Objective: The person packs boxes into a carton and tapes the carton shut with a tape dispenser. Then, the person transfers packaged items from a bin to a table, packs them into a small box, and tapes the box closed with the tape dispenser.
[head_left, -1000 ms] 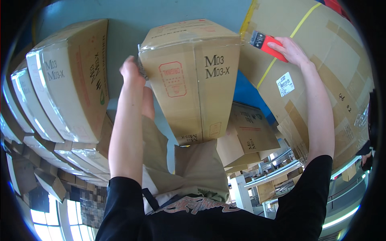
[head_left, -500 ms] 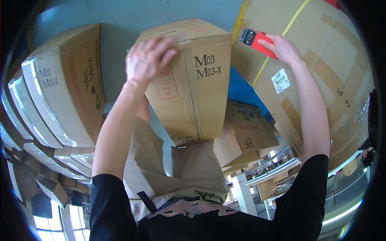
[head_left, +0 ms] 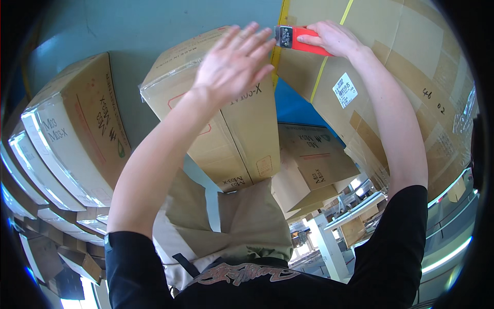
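Note:
A tall brown cardboard carton (head_left: 242, 139) with black and red print stands in front of my legs, clear tape along its upper edge. Over its top right part is my left hand (head_left: 236, 62), fingers spread and slightly blurred, holding nothing; whether the palm touches the cardboard I cannot tell. My right hand (head_left: 334, 38) grips a red tape dispenser (head_left: 313, 46). The dispenser's dark end, with a clear strip at its tip, points left toward my left fingertips, just past the carton's upper right corner. My thumb lies along the red body.
At right a large carton (head_left: 381, 77) carries yellow strapping, brown tape and a white label (head_left: 345, 90). A smaller carton (head_left: 314, 159) sits behind the tall one. Several taped cartons (head_left: 77, 134) line the left side. Blue-grey floor (head_left: 149, 26) shows beyond.
My left hand has moved right across the carton's top, its fingers now spread wider. The tape dispenser in my right hand has shifted left and up, closer to the left hand. The view has tilted slightly.

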`<state>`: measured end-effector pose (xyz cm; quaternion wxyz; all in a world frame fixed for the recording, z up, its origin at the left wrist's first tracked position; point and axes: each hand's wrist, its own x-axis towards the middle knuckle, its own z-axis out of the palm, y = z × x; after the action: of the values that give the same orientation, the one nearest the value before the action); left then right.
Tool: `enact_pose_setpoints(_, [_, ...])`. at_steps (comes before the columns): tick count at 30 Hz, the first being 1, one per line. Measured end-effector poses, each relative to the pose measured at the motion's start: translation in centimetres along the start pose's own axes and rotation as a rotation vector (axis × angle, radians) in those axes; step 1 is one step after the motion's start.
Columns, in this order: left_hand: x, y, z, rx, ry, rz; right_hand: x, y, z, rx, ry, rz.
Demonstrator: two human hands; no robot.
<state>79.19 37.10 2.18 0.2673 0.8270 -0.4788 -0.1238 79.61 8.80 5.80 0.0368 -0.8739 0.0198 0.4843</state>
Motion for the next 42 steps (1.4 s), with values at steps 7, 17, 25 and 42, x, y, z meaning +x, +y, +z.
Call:
enact_pose_setpoints(7, [2.5, -0.7, 3.6, -0.038, -0.198, -0.338, -0.1, -4.1, -1.5, -0.169, 0.057, 0.027])
enact_pose_setpoints(17, [5.3, 0.0, 1.8, -0.184, -0.440, -0.608, 2.1, -6.4, 8.2, 0.233, 0.239, 0.419])
enact_pose_setpoints(25, [12.8, -3.2, 5.8, -0.580, -1.019, -1.163, -2.2, -11.8, 17.3, 0.930, 0.794, 0.737])
enact_pose_setpoints(42, [-6.9, -9.9, -7.1, -0.708, 0.004, -1.287, -6.9, -13.7, 28.4, 0.905, 1.061, 0.633])
